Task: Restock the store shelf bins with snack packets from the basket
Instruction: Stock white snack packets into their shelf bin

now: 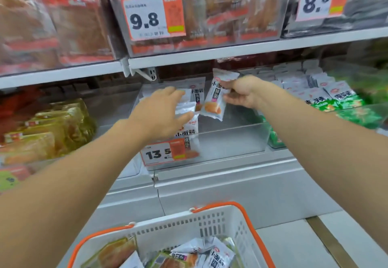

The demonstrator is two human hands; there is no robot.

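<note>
Snack packets (213, 104) are going into the clear bin (231, 139) on the middle shelf, the one fronted by the 13.5 price tag (165, 152). I am reading this as the placing step, mid-restock.

The right hand (241, 92) is pinching one white packet by its upper part, thumb and fingers curled round it; the packet is hanging tilted over the bin, not yet resting on anything. The left hand (163, 112) is reaching in with fingers spread fairly wide and mostly straight, lying against a few white packets (190, 108) at the bin's left side. I cannot tell whether it is gripping any of them or only steadying the stack. I am judging it as steadying.

The bin is looking largely bare on its right half, so I am expecting plenty of room there. More packets of the same kind are lying in the basket (220, 223) below, near the bottom of the view, among some brownish packs; the job is far from finished, in my judgement.

Next move, as I see it: lower the hanging packet into the bin beside the standing ones, label facing front, then release and go back down to the basket. Care is needed so the leaning packets on the left are not knocked over.

The neighbouring bin with green packets (344, 101) is sitting just beside, to the right. The picture is blurring towards the edges, so I am leaving the upper shelf goods undescribed.
</note>
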